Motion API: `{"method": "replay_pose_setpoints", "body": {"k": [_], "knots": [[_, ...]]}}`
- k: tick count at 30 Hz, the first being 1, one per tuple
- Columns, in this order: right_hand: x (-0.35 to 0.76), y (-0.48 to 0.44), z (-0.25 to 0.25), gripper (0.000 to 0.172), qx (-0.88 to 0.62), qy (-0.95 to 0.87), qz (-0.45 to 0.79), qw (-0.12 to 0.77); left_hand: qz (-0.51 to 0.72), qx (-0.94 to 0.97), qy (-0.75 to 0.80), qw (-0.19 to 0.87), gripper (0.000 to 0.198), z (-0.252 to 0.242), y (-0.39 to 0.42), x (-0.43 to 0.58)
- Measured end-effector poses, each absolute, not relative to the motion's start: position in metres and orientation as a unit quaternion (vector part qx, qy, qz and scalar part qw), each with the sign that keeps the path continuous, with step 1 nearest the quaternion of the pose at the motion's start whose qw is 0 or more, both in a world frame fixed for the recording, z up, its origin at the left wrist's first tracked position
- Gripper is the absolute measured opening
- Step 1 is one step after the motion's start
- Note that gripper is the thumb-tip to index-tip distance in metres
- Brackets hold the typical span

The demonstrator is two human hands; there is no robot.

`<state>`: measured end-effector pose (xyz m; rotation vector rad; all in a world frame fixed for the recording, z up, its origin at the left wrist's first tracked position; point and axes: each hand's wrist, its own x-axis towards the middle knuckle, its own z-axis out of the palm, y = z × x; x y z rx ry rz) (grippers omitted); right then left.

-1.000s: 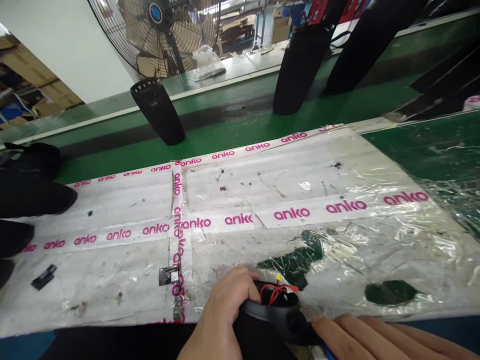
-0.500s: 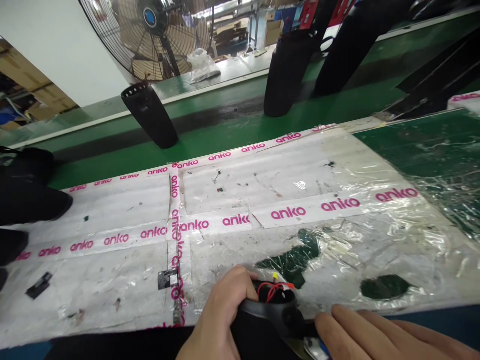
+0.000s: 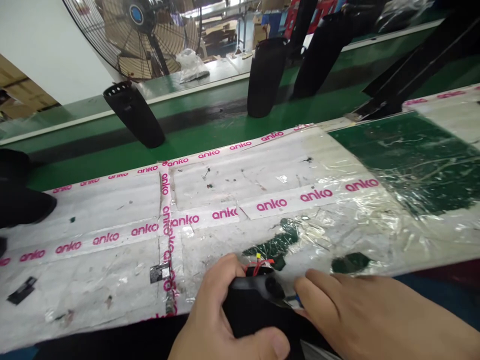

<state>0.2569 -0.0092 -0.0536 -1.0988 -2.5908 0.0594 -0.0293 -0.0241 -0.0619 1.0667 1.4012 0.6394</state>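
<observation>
A black tube-shaped housing [image 3: 255, 305] is at the bottom centre, tilted at the table's near edge. Thin red wires [image 3: 261, 265] with a small yellow connector [image 3: 258, 256] stick out of its open top. My left hand [image 3: 213, 310] wraps round the housing from the left, the thumb across its front. My right hand [image 3: 348, 305] lies against the housing's right side with its fingers curled in. A bit of something blue shows by the right fingertips, and what they hold is mostly hidden. Below them runs a greyish strip [image 3: 317, 351].
The table [image 3: 232, 180] is covered in white sheeting and pink-lettered "anko" tape. Small black pieces [image 3: 22, 290] lie on the left. Beyond it, similar housings [image 3: 137, 117] stand on a green conveyor [image 3: 202, 122]. A large fan [image 3: 138, 30] stands behind.
The view has shifted, so the table and conveyor appear further left. The housing has tipped, showing less of its opening. My left thumb now shows across its front, and my right fingers have curled in.
</observation>
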Motion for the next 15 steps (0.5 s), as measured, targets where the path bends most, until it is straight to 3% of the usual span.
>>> {"method": "replay_pose_setpoints", "body": {"k": [5, 10, 15], "knots": [[0.266, 0.016, -0.029, 0.044, -0.317, -0.937, 0.021, 0.145, 0.277, 0.474, 0.602, 0.580, 0.091, -0.056, -0.023, -0.031], [0.268, 0.000, -0.046, 0.032, -0.333, -0.926, -0.012, 0.177, 0.216, 0.510, 0.582, 0.595, 0.087, -0.069, -0.018, -0.036], [0.317, 0.000, -0.050, 0.040, -0.357, -0.920, -0.041, 0.154, 0.226, 0.480, 0.553, 0.643, 0.084, -0.088, -0.026, -0.051]]}}
